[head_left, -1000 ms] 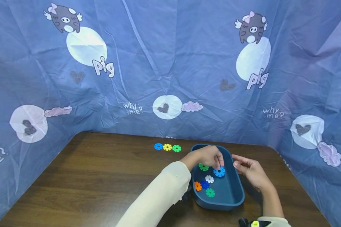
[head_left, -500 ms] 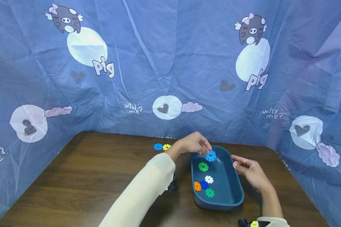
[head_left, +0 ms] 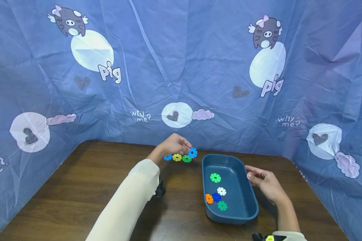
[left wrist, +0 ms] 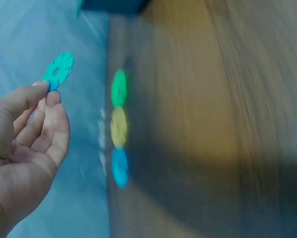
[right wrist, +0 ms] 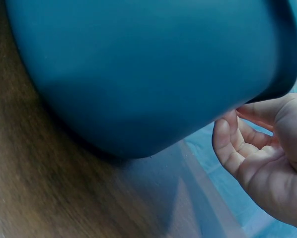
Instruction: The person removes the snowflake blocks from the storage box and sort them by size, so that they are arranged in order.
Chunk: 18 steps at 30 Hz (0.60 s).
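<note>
Blue disc [head_left: 192, 152] pinched in L hand [head_left: 174, 144], outstretched abv tbl [head_left: 75, 187].

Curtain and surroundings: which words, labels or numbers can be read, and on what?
"pig": twice, on the curtain.
"why me?": twice, on the curtain.
"me?": at the curtain's left edge, cut-off print above.
Lower right print fragment: unreadable.
Yellow wrist label: too small to read.

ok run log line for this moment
left hand: pinches light-blue slotted disc | right hand: beside tray | row on table: blue disc, yellow disc, green disc | in tray: five discs
</note>
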### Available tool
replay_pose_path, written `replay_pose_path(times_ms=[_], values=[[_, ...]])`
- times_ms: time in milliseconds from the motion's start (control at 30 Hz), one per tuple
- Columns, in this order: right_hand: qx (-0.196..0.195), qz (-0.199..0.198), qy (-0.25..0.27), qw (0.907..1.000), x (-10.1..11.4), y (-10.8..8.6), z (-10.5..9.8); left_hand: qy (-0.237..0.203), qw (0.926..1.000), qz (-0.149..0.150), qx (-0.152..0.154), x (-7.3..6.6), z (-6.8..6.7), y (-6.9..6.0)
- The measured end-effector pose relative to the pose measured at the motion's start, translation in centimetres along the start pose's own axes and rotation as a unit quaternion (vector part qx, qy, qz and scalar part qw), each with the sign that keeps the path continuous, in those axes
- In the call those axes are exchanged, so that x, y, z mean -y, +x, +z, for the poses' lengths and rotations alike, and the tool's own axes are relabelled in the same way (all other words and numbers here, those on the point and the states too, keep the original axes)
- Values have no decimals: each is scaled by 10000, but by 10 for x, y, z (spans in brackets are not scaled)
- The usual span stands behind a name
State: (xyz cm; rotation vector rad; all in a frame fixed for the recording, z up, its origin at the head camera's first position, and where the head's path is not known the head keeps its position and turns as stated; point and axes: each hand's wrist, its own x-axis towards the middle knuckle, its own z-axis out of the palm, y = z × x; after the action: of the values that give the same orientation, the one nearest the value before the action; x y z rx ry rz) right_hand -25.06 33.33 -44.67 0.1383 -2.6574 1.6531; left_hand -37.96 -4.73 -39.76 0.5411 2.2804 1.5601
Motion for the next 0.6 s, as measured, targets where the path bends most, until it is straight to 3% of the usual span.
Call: replay_pose_path(times_ms=[333,500,600], values=[[-10,-15,110,9999,1,-2,-2,-158,9920,-502,-1150,58,-59,-29],[4,87,79,9999,0,-1,-2,-206,9862,-705,-1483,75,-79,-42],[38,86,80,9999,0,-1,-1,-231,9844,-830,-1532,81,-86,-49]])
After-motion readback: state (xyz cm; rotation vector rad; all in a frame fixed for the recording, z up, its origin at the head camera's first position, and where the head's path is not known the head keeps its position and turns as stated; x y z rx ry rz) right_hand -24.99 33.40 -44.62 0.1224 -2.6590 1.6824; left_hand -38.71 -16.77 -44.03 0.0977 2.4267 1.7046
